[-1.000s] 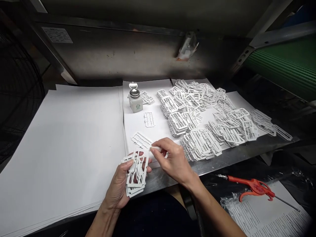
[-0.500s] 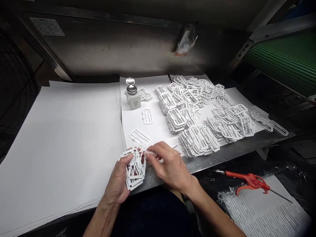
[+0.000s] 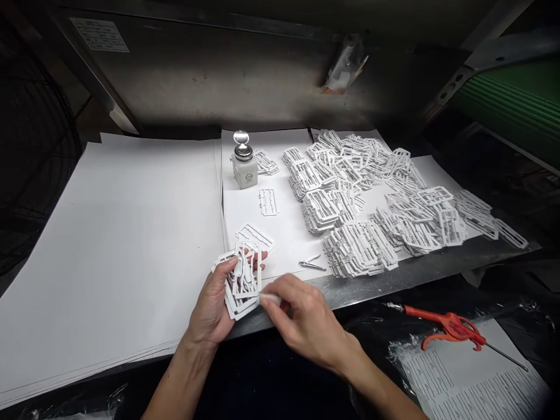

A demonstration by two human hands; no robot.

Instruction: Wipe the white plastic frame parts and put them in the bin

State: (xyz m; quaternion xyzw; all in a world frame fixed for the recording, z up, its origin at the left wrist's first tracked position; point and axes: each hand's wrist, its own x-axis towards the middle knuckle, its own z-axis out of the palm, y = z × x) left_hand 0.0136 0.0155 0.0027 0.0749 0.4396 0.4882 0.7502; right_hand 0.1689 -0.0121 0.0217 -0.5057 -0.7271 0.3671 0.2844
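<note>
My left hand [image 3: 212,306] is closed around a small stack of white plastic frames [image 3: 248,291], its thumb pressed on the top one. Thin bars run across the inside of these frames. My right hand [image 3: 304,318] pinches a small white wad [image 3: 272,298] at the stack's lower right corner; whether it is cotton or cloth I cannot tell. Just beyond the stack, another white frame [image 3: 258,234] lies on the paper, and a thinner one [image 3: 268,202] lies farther back. A small metal hand tool [image 3: 312,263] with two splayed arms rests right of my hands.
A square bottle [image 3: 245,173] with a raised metal lid stands at the back. Piles of white frames [image 3: 359,248] cover the right side. White paper sheets [image 3: 144,233] spread left. A red air blow gun [image 3: 452,326] lies at lower right, below the metal table edge [image 3: 350,291].
My right hand has moved down along the stack's right side with the white wad, from near its top to its lower corner. The metal tool now shows fully. The view has shifted slightly.
</note>
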